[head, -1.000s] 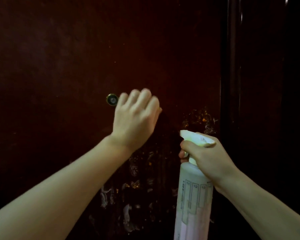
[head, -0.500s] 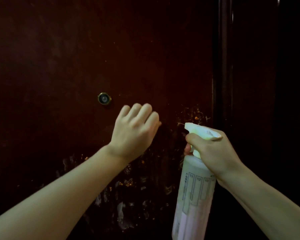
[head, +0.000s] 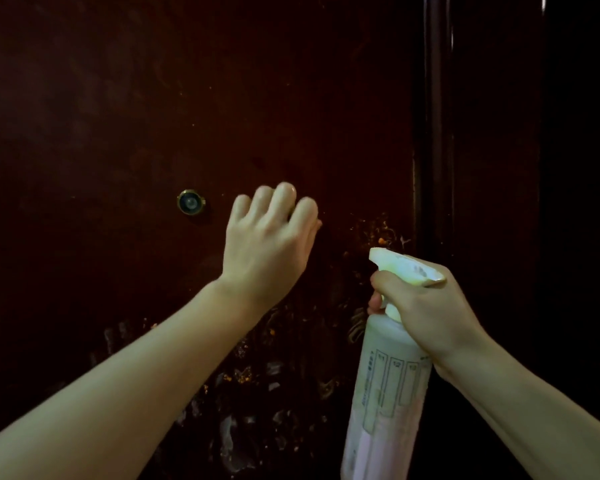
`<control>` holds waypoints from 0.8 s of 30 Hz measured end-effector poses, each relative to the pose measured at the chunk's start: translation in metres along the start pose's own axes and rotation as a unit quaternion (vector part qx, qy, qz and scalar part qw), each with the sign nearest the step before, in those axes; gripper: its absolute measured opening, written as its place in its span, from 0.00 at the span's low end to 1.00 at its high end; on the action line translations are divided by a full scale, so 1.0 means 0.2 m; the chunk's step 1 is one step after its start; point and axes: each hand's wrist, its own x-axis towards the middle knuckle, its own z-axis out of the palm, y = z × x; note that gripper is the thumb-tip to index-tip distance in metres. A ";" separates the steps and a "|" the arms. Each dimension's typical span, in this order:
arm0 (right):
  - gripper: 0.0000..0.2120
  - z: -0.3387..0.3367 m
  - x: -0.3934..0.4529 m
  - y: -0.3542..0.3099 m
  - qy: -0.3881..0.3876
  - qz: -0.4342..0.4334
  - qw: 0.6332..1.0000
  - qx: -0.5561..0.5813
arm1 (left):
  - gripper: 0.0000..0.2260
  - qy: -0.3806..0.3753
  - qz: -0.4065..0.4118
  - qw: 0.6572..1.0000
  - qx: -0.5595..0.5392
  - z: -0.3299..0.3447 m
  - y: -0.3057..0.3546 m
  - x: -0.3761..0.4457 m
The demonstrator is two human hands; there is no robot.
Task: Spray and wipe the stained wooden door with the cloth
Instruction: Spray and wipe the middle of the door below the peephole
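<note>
- Directly ahead stands the dark reddish-brown wooden door (head: 153, 98), filling most of the head view.
- Its right edge meets a glossy dark door frame (head: 437, 116) that runs top to bottom.
- A small brass-rimmed peephole (head: 190, 201) sits in the door, just left of the left hand (head: 267, 247).
- That left hand is raised against the door with its back toward the camera, 4 fingers bent forward at the knuckles; whether it holds anything underneath cannot be told, and no cloth shows.
- The left forearm reaches in from the lower left corner.
- To the right and nearer, the right hand (head: 426, 306) grips the neck of a spray bottle (head: 388, 386), fingers wrapped around it just under the pale trigger head (head: 406, 270).
- The nozzle points left and far, toward the door.
- The bottle is translucent, hangs roughly upright with its base tilted slightly left, and carries a printed label with boxed columns; its base runs out of the picture.
- Stains (head: 257, 403) cover the lower middle of the door: pale smears and orange specks below both hands, plus a speckled orange patch (head: 381, 233) just above the nozzle, near the door's right edge.
</note>
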 end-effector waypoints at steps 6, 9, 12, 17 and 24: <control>0.06 -0.02 0.00 -0.01 -0.007 -0.022 0.999 -0.046 | 0.08 -0.017 0.043 0.999 -0.001 -0.01 -0.02 0.06; 0.07 -0.04 0.01 0.00 -0.001 -0.015 0.999 -0.043 | 0.08 0.012 -0.039 0.999 0.027 0.01 -0.05 0.18; 0.08 -0.07 0.02 0.00 -0.004 -0.005 1.000 -0.028 | 0.06 0.015 0.015 1.000 0.002 0.03 0.02 0.13; 0.05 -0.08 0.01 -0.02 -0.014 -0.019 1.000 -0.011 | 0.07 -0.016 0.115 0.993 -0.031 0.02 0.08 0.04; 0.08 -0.12 0.01 -0.02 -0.014 0.007 1.000 -0.012 | 0.06 -0.005 0.001 1.000 -0.015 0.05 0.09 0.19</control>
